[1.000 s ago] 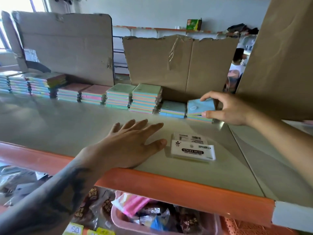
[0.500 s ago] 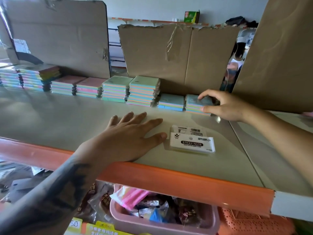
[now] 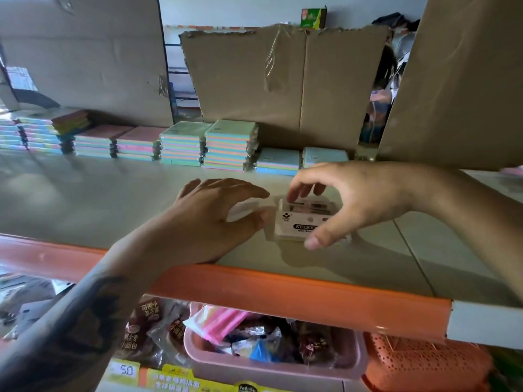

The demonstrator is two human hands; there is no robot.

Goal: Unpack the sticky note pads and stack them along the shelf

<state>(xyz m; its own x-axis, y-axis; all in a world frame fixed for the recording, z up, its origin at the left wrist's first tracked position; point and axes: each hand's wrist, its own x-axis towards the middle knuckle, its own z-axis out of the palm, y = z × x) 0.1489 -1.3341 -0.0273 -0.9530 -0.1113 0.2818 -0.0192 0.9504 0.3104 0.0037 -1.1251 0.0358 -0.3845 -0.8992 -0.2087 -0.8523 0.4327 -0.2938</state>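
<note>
The sticky-note pack (image 3: 304, 222) lies near the shelf's (image 3: 85, 199) front edge, pinched between the right hand's (image 3: 359, 199) fingers and thumb. The left hand (image 3: 209, 219), fingers relaxed, touches its left end. Unpacked pads (image 3: 230, 145) line the back; below, a pink bin (image 3: 283, 374) holds wrapped snacks.

Left hand (image 3: 209, 213) flat, fingers extended, right hand (image 3: 348, 199) arched, fingers curled downward

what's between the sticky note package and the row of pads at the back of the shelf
In the head view, only bare shelf surface separates the package from the row of pads, though the right hand reaches over part of that stretch.
</note>
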